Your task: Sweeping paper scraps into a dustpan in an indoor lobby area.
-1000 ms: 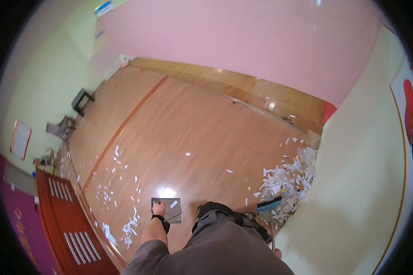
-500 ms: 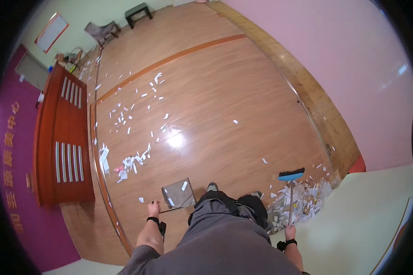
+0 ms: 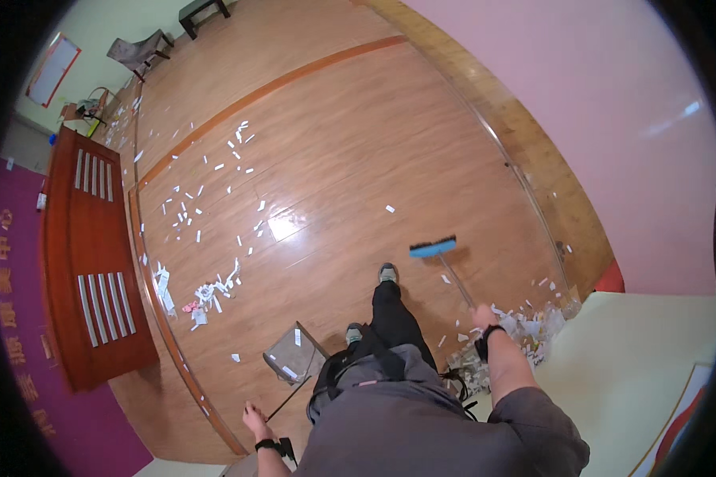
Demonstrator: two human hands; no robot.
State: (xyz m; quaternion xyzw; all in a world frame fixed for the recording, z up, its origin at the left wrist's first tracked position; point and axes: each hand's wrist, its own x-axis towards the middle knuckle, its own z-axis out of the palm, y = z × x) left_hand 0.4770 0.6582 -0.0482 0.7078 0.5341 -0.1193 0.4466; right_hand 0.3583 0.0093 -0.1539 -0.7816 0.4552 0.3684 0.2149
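Broom [image 3: 436, 250] extends forward from right hand [image 3: 482, 318]; dustpan [image 3: 296, 362] from left hand [image 3: 253, 416].

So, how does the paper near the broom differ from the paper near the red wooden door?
The paper by the right wall lies heaped in one dense pile beside the right hand, which holds the broom. The paper near the red door lies thin and scattered, with bare floor between the scraps. Both are small white scraps on the same wooden floor.

Blue-headed broom [image 3: 433, 250], white paper scraps [image 3: 207, 292], brown wood floor [image 3: 334, 143].
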